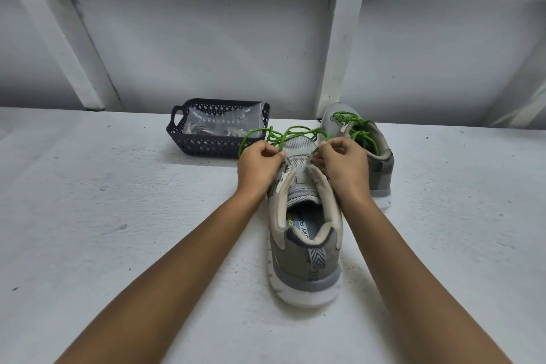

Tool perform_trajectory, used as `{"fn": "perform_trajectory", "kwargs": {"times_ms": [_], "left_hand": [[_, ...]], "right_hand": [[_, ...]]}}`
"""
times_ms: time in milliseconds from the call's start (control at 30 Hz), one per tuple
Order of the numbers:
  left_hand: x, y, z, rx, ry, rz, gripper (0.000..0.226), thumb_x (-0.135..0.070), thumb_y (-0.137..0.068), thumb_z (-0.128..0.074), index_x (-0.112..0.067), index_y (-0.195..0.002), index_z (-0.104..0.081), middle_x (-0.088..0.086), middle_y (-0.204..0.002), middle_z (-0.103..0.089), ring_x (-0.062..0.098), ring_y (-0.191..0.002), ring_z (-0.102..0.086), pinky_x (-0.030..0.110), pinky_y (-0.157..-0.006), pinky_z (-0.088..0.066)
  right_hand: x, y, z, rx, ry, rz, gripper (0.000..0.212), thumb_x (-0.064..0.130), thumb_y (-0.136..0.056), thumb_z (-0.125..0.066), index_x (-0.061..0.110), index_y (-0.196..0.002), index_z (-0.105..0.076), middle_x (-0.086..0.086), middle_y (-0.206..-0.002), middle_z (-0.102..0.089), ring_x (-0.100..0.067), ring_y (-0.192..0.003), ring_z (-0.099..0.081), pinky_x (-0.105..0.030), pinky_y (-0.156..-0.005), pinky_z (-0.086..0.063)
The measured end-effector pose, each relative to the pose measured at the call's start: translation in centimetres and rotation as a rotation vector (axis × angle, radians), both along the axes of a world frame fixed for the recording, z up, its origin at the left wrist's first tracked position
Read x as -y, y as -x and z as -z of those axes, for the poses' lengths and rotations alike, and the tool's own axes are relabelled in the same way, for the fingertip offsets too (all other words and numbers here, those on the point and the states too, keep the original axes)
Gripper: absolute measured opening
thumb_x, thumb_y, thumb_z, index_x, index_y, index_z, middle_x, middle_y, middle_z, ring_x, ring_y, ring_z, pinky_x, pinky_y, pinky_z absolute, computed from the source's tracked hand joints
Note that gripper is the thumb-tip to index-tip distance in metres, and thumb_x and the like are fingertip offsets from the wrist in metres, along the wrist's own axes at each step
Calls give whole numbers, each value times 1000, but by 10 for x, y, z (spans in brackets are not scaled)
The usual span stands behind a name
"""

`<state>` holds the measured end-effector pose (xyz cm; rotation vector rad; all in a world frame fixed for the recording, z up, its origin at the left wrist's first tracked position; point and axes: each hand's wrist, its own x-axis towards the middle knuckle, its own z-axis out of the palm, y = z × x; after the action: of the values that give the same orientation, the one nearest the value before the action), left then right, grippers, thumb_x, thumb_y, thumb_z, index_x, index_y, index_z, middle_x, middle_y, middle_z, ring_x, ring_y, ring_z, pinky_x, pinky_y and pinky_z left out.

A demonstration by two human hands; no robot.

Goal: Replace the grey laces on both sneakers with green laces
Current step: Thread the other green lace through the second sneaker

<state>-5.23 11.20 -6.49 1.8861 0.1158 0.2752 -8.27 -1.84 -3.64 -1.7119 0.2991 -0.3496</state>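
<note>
My left hand [258,167] and right hand [344,167] are both on the near sneaker [305,245], which stands on the white surface [118,216] with its heel toward me and its toe pointing away. Each hand has its fingers curled. The left pinches the green lace [283,134] at the left edge of the tongue and the right pinches it at the right edge. The loose part of the lace lies in loops over the toe, just beyond my knuckles. The upper eyelets nearer the heel carry no lace.

On the insole I can read the dark letters "RY FO"; the rest of the word is hidden under the collar. Beside it is a green and yellow logo, too cut off to read.

The far sneaker [363,156] stands just behind my right hand, with its own green lace [359,130] threaded up the front and its ends loose. A dark lattice basket [206,145] sits to the left of the sneakers, near my left hand but apart from it. A clear plastic bag [224,124] lies in it; I cannot tell what the bag holds.
</note>
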Motion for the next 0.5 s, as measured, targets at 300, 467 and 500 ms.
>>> {"fn": "perform_trajectory", "kwargs": {"times_ms": [300,467,500], "left_hand": [[-7,2,-13,-30,-325,115,30,-31,-90,-61,-8,-72,-72,-4,-57,-59,3,-54,-49,10,-46,-33],[-8,4,-19,-270,-211,262,28,-45,-81,-65,-19,-81,-55,4,-98,-56,17,-85,-54,29,-65,-37],[-8,6,-18,-279,-162,263,24,-40,-81,-66,-17,-84,-57,4,-100,-56,17,-85,-53,29,-67,-39]], "right_hand": [[11,-2,-13,78,79,-38,13,10,-91,-56,11,-79,-62,-13,-78,-64,-20,-54,-69,-35,-54,-59],[14,-15,-27,-11,210,-147,18,0,-88,-54,7,-72,-61,-16,-68,-64,-24,-50,-67,-35,-51,-57],[14,-17,-30,-31,269,-158,17,-1,-86,-54,4,-73,-62,-17,-66,-65,-23,-48,-67,-34,-49,-57]]}}
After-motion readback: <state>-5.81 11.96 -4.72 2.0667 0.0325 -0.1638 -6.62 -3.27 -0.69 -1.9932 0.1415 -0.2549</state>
